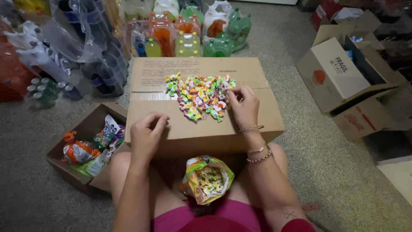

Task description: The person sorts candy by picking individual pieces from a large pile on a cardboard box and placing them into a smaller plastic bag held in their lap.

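A pile of small wrapped candies (201, 95) in mixed colours lies on top of a shut cardboard box (171, 124) in front of me. My right hand (243, 105) rests at the pile's right edge, fingertips touching candies, with bracelets on the wrist. On the bare near left part of the box top sits my left hand (146, 133), fingers curled, holding nothing that I can see. An open candy bag (207, 179) with more candies inside lies in my lap between my knees.
A low open cardboard box (83, 129) with snack packets stands at my left. Shrink-wrapped packs of drink bottles (184, 32) line the back and left. Several open cardboard boxes (339, 73) stand at the right on grey carpet.
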